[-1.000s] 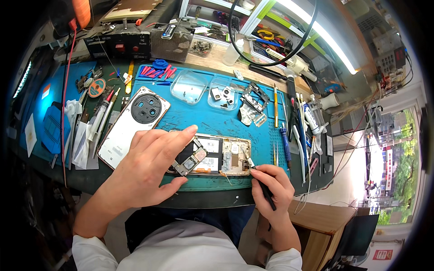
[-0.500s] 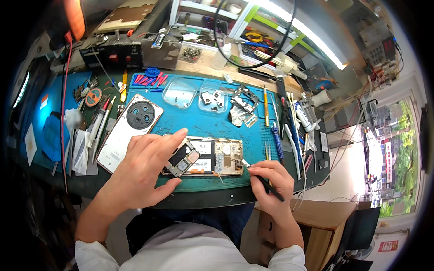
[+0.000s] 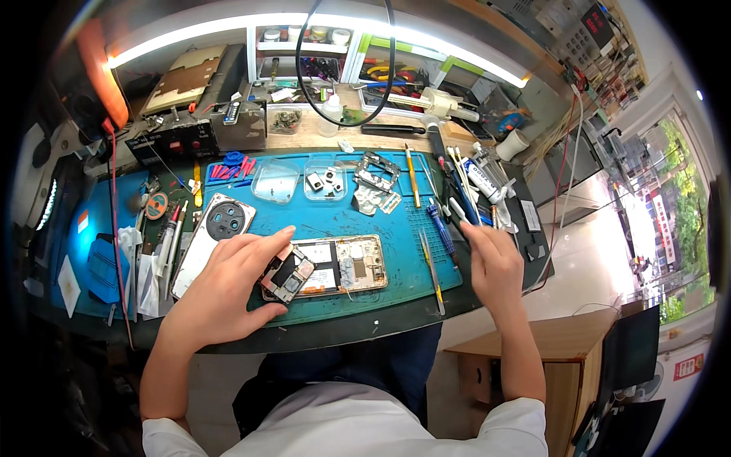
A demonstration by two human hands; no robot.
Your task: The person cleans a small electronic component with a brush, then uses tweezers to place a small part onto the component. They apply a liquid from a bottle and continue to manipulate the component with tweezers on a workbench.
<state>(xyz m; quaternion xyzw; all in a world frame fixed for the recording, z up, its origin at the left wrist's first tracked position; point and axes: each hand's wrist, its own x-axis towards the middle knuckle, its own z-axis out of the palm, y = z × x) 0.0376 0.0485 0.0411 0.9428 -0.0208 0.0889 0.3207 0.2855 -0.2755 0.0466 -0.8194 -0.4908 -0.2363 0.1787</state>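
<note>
Circuit board [image 3: 292, 282] sits pinched in my left hand [image 3: 228, 293], phone frame [image 3: 372, 268] right of it. I can't tell whether my right hand [image 3: 495, 263], near the blue screwdriver [image 3: 442, 225], pinches anything.

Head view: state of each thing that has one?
Gold-rimmed smartphone body: opened, insides exposed
White phone back with black camera ring: lying ring up
Clear plastic box, right of two: open, parts inside
White tube light: lit
White plastic bottle: upright
Left hand: at small black-and-silver board, grip unclear
Right hand: fingers bent, grip unclear
</note>
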